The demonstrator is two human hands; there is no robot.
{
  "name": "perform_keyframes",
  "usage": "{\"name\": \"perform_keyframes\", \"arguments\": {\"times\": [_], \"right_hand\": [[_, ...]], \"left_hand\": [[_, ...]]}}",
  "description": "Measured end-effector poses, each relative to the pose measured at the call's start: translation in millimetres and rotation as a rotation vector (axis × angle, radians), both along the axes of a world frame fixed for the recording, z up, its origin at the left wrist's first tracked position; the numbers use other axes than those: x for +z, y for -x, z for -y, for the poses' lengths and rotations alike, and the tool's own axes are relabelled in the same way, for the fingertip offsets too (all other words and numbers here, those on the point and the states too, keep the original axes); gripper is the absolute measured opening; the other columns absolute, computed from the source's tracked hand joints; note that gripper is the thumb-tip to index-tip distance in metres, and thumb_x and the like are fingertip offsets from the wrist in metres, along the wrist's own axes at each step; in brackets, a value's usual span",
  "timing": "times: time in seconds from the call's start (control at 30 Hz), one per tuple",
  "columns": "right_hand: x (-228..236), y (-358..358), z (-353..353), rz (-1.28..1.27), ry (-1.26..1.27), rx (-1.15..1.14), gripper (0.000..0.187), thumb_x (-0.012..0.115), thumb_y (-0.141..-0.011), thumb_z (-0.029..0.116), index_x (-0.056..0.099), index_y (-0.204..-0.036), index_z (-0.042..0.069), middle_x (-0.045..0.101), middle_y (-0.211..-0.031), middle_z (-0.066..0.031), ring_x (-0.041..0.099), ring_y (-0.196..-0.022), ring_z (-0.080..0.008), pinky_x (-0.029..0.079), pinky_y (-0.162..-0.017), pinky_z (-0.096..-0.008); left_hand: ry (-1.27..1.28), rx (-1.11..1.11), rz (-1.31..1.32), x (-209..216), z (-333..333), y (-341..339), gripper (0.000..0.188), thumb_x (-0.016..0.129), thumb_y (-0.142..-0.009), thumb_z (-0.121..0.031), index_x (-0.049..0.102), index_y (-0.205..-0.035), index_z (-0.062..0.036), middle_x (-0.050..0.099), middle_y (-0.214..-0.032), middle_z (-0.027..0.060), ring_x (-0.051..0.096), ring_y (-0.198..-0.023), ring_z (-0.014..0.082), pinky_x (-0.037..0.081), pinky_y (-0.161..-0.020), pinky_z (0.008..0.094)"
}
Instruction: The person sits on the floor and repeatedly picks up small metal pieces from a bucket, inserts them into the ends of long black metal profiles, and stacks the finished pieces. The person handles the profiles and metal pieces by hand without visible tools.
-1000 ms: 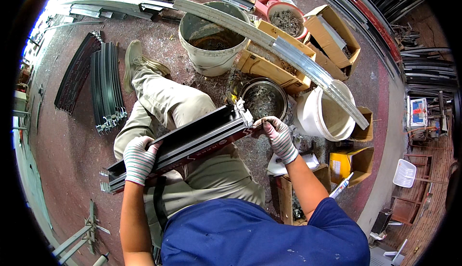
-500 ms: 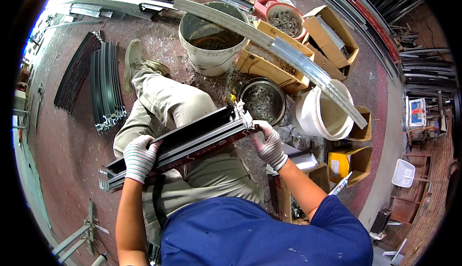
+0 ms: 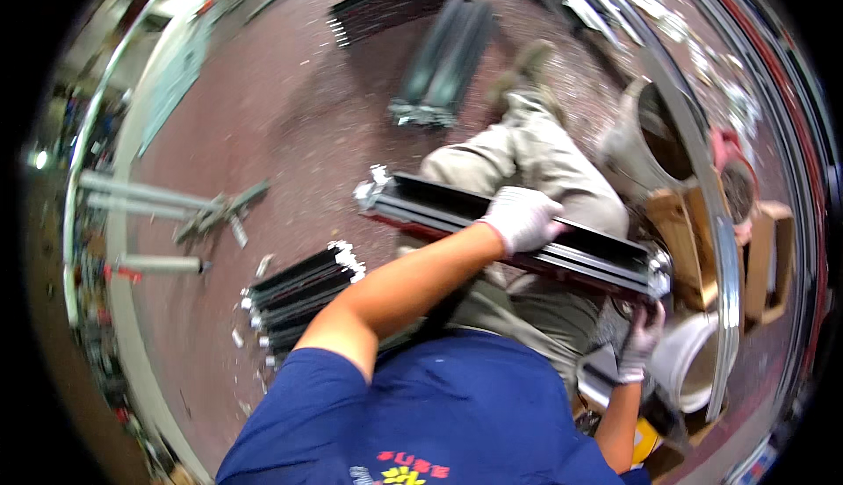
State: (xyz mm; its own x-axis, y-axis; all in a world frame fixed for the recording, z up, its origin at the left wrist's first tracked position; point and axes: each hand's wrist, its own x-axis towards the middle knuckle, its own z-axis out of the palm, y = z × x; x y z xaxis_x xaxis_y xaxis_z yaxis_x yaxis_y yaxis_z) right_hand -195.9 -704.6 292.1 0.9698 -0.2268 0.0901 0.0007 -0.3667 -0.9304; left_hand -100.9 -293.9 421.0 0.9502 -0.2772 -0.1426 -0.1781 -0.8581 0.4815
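A long dark metal profile [image 3: 590,265] with silvery ridges and bright fittings at both ends lies across my lap, its right end lower in the view. My left hand [image 3: 524,219], in a white knit glove, is closed over its middle. At the right end my right hand [image 3: 641,344], gloved too, has its fingers against the underside; they are partly blurred. To the left on the floor lies a stack of similar dark profiles [image 3: 303,296], partly behind my left arm. Farther off lie a greenish-black profile bundle [image 3: 443,59] and another dark row of profiles [image 3: 399,4].
On the right stand a dirty bucket [image 3: 628,138], a white bucket [image 3: 676,358], and cardboard boxes [image 3: 773,261]. A long silvery strip [image 3: 725,283] crosses over them. At left is a metal stand with pale legs [image 3: 211,213]. Long profiles line the right edge.
The view has swung to the left, bringing the floor stack into sight. My left hand has shifted from the profile's left end to its middle. The right hand stays at the right end.
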Motion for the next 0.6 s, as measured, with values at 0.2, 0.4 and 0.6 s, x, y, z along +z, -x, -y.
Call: {"name": "perform_keyframes", "arguments": {"times": [0.2, 0.4, 0.6], "right_hand": [[38.1, -38.1, -31.3, 0.016, -0.023, 0.177, 0.055, 0.06, -0.108, 0.014, 0.042, -0.159, 0.005, 0.054, -0.148, -0.007, 0.057, -0.116, -0.0136, 0.047, -0.102, -0.0285], [61.0, -77.7, -82.2, 0.101, 0.342, 0.224, 0.05, 0.059, -0.11, 0.016, 0.046, -0.155, 0.001, 0.052, -0.152, -0.0129, 0.056, -0.128, -0.0253, 0.045, -0.113, -0.0394], [48.0, -111.7, -108.3, 0.188, 0.558, 0.375, 0.055, 0.059, -0.11, 0.024, 0.043, -0.155, -0.003, 0.049, -0.153, -0.0186, 0.053, -0.136, -0.032, 0.041, -0.119, -0.0446]], "left_hand": [[-0.046, 0.145, 0.141, 9.3, -112.1, 9.7, 0.037, 0.067, -0.095, -0.048, 0.08, -0.095, -0.0139, 0.078, -0.094, 0.0164, 0.075, -0.091, 0.0376, 0.058, -0.081, 0.05], [-0.154, 0.756, -0.055, 37.6, -306.5, 92.3, 0.052, 0.052, -0.102, -0.062, 0.078, -0.112, -0.0173, 0.076, -0.111, 0.0166, 0.071, -0.108, 0.0388, 0.055, -0.092, 0.0493], [-0.273, 1.105, -0.19, -21.8, -411.2, 262.8, 0.054, 0.054, -0.101, -0.062, 0.076, -0.109, -0.0129, 0.075, -0.105, 0.0227, 0.07, -0.104, 0.0439, 0.054, -0.09, 0.0519]]}}
